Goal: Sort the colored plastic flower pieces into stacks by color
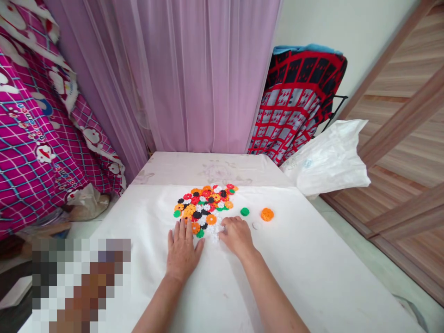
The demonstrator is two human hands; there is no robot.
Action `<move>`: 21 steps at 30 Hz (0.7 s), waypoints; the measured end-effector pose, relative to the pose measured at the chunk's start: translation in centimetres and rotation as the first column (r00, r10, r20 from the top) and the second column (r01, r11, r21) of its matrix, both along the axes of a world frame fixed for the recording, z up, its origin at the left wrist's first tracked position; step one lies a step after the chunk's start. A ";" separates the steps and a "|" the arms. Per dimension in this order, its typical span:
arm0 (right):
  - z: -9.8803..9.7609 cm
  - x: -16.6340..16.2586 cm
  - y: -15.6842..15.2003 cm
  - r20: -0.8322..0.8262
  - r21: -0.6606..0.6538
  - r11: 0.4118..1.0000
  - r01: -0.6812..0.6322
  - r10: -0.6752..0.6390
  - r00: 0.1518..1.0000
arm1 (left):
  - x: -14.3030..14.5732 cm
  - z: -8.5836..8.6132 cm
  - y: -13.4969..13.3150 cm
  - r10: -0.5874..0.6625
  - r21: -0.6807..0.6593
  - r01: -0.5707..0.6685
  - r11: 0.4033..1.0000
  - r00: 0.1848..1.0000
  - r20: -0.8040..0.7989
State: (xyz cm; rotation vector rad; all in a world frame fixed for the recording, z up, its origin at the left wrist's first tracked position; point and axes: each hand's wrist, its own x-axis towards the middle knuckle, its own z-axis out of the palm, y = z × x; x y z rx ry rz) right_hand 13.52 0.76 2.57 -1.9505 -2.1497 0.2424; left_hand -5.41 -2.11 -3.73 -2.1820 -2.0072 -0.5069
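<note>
A pile of small plastic snowflake discs (205, 206) in orange, red, black, white and green lies on the white table top (312, 259). My left hand (182, 249) rests flat on the table just below the pile, fingers stretched out and touching its near edge. My right hand (236, 236) lies beside it, fingers curled down over white discs (215, 230) at the pile's near right; what the fingers hold is hidden. A single green disc (244, 212) and a stack of orange discs (267, 214) sit apart to the right.
A pale pink curtain (194, 74) hangs behind the table. Pink patterned bedding (34, 134) is at the left, a red and black blanket (294, 106) and a white plastic bag (329, 159) at the back right. A wooden bed frame (405, 152) runs along the right.
</note>
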 end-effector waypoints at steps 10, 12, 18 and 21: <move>-0.4 0.7 -0.2 -0.088 0.017 0.998 0.055 -0.054 0.995 | -0.8 -0.4 -0.2 -0.047 0.068 0.041 0.997 0.996 0.082; -0.5 2.4 -0.4 -0.224 0.039 0.992 0.121 -0.110 0.968 | -1.0 -0.4 -0.2 -0.053 0.060 0.048 0.997 0.994 0.096; -1.6 9.3 -0.4 -0.538 0.107 0.925 0.366 -0.255 0.803 | -1.2 -0.4 -0.1 -0.051 0.018 0.049 0.999 0.991 0.127; -2.2 11.7 -0.5 -0.544 0.100 0.896 0.433 -0.315 0.778 | -1.2 -0.3 -0.2 -0.054 0.014 0.053 0.999 0.990 0.131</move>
